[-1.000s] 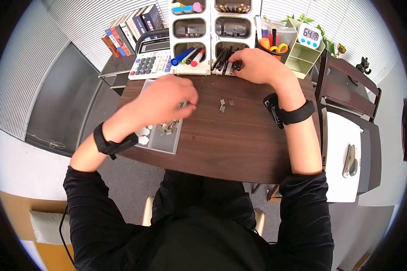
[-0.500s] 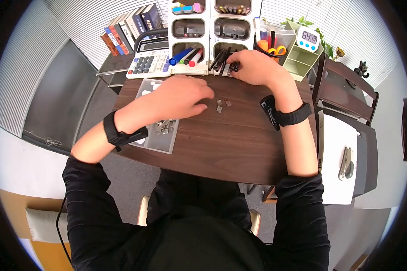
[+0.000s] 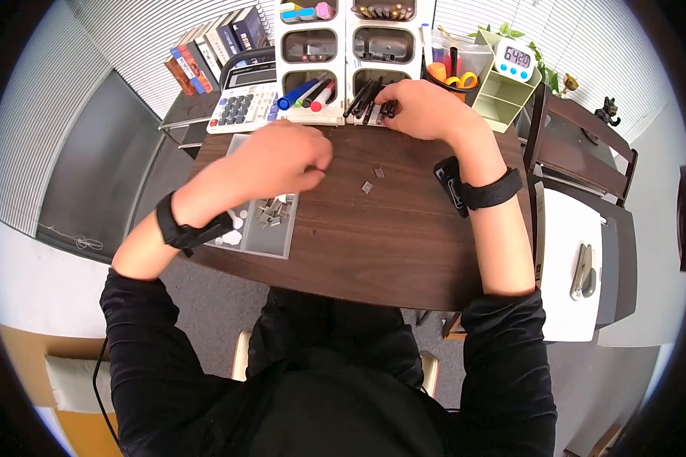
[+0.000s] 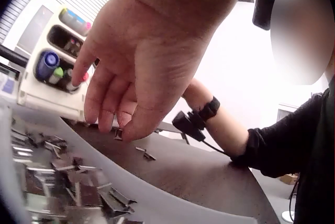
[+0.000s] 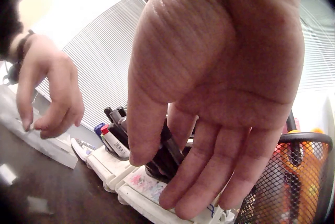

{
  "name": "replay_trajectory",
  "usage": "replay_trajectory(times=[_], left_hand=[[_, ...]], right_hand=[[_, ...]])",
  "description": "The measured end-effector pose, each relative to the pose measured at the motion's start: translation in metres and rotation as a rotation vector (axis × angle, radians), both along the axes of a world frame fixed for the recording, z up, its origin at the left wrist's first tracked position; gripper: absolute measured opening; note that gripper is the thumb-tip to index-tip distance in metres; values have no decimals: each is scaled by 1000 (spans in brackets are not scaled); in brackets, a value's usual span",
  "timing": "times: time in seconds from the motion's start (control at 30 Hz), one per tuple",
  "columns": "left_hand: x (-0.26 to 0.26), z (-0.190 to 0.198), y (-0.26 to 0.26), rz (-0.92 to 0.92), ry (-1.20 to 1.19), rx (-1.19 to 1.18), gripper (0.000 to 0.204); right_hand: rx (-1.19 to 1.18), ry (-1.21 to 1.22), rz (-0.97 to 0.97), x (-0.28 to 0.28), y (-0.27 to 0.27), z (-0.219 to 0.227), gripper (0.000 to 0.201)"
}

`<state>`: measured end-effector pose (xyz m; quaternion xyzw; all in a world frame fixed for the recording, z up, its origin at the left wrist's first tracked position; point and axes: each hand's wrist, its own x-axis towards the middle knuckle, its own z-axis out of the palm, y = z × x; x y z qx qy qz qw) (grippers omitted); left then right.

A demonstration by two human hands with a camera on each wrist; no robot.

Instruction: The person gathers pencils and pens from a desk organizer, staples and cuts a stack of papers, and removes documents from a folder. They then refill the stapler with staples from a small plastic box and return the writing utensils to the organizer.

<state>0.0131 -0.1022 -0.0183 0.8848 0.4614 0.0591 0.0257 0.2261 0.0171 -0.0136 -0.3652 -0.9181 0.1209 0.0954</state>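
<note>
My left hand (image 3: pixel 270 160) hovers over the right side of a clear plastic tray (image 3: pixel 270 250). Its thumb and fingertips pinch a small metal clip (image 4: pixel 119 134), seen in the left wrist view. Folded metal clips (image 3: pixel 272 212) lie piled in the tray beside white pieces (image 3: pixel 230 238). Two small clips (image 3: pixel 367 187) lie on the dark desk right of that hand. At the back, my right hand (image 3: pixel 423 110) grips black pens (image 5: pixel 168 153) in the organizer's lower right compartment, thumb on one side and fingers curving around the other.
The white organizer (image 3: pixel 344 57) holds markers (image 3: pixel 306 95) in its lower left compartment. A calculator (image 3: pixel 244 107) stands left of it; a mesh pen cup (image 5: pixel 285 177) and green holder with a timer (image 3: pixel 515 59) stand right. A stapler (image 3: pixel 583 272) lies farther right.
The left hand reached right to the loose clips, picked one up and drew back left over the tray. Fewer clips lie on the desk. The right hand stays at the pens.
</note>
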Motion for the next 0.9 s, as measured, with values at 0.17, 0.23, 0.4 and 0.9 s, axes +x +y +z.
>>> replay_trajectory(times=[0.17,0.23,0.4,0.9], left_hand=[[-45,2,-21,125,59,-41,10],[-45,0,-27,154,13,-71,11],[-24,1,-21,97,-54,-44,15],[37,-35,12,-121,0,-90,15]], right_hand=[[1,20,29,-2,5,-4,35],[-24,4,15,-4,0,1,35],[4,-9,28,-3,3,-2,35],[-6,3,21,-1,2,-2,37]])
